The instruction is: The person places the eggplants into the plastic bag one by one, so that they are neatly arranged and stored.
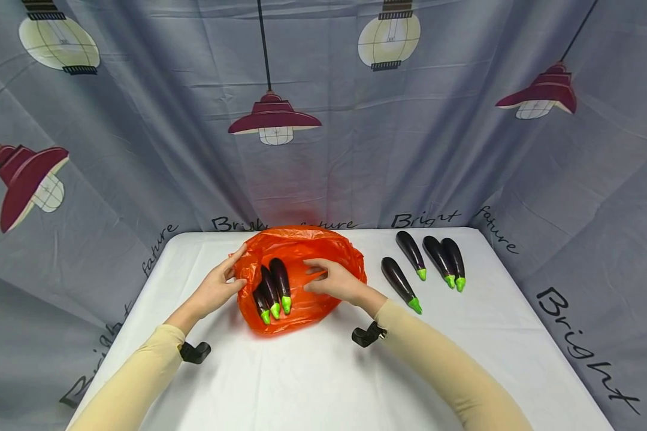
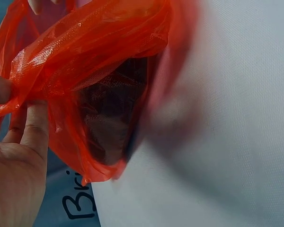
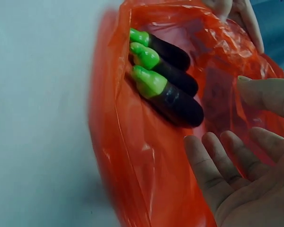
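An orange-red plastic bag [image 1: 307, 305] lies on the white table with its mouth spread wide. Inside, toward its left, three dark eggplants [image 1: 280, 281] with green stem ends lie side by side; the right wrist view shows these eggplants [image 3: 175, 101] close up. My left hand [image 1: 218, 290] holds the bag's left rim between thumb and fingers, with the fingers [image 2: 35, 125] behind the plastic. Over the right part of the bag's mouth is my right hand [image 1: 336, 281], fingers spread and bent a little, holding nothing [image 3: 246, 175].
Several more eggplants [image 1: 401, 284] lie on the table [image 1: 302, 383] right of the bag, green ends toward me. A grey curtain [image 1: 329, 173] printed with lamps hangs behind the table and along its sides. Both wrists wear black cameras [image 1: 368, 335].
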The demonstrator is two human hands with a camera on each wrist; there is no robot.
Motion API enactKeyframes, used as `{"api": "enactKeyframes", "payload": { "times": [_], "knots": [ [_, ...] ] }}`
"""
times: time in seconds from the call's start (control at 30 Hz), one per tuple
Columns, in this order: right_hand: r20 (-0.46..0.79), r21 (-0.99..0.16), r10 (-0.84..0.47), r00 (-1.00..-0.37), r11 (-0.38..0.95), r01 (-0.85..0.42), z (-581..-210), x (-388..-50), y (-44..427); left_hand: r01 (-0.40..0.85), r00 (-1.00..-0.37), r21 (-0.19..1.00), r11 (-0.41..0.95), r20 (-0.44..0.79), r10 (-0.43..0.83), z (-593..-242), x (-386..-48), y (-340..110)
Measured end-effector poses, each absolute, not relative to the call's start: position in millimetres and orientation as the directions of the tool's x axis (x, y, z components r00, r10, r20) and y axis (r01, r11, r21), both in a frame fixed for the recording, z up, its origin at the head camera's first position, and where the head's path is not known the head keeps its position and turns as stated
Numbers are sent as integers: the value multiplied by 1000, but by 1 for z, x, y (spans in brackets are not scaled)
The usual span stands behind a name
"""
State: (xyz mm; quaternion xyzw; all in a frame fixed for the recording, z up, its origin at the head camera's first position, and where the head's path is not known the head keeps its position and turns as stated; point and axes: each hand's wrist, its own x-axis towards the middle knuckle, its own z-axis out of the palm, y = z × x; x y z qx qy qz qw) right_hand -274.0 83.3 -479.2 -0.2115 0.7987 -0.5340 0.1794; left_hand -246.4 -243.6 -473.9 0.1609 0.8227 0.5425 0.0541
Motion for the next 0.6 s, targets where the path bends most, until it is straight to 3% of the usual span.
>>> {"api": "enactKeyframes", "payload": {
  "times": [0.6],
  "knots": [
    [-9, -933, -478, -878, 319, -164, -477, -259, 139, 203, -946, 908, 368, 84, 314, -476, -247, -245]
  ]
}}
